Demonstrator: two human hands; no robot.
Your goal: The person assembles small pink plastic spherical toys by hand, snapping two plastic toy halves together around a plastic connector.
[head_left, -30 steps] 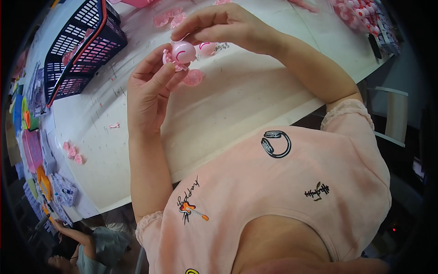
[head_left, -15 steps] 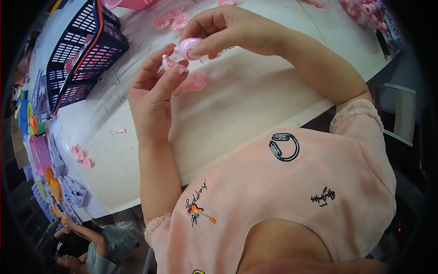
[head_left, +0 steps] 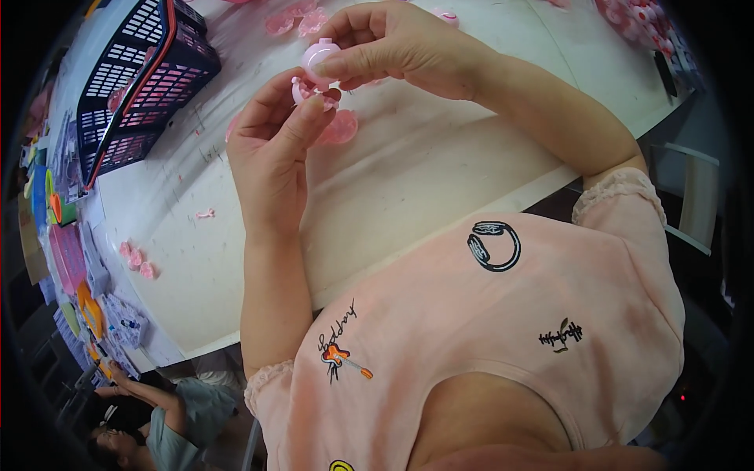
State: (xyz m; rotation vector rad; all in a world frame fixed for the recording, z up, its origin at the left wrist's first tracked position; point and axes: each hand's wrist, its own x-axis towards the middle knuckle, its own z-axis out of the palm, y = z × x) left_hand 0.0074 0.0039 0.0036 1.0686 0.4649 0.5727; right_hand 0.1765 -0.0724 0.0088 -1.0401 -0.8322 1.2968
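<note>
Two pink pieces are held close together above the white table, one in each hand. The glossy rounded piece sits at the tips of the right hand, its thumb laid over the near side and the other fingers curled behind. Just below and slightly left of it, the small knobbed piece is pinched at the tip of the left hand, between thumb and forefinger; whether the two pieces touch cannot be made out. Neither hand is spread.

Beneath the left hand's fingertips, a translucent pink piece lies on the table. More pink pieces rest beyond the hands. Left of them stands a dark blue basket with a red handle. Nearer the table's left edge lie a tiny pink bone-shaped piece and a cluster of pink bits. At lower left is a co-worker in a grey-green top.
</note>
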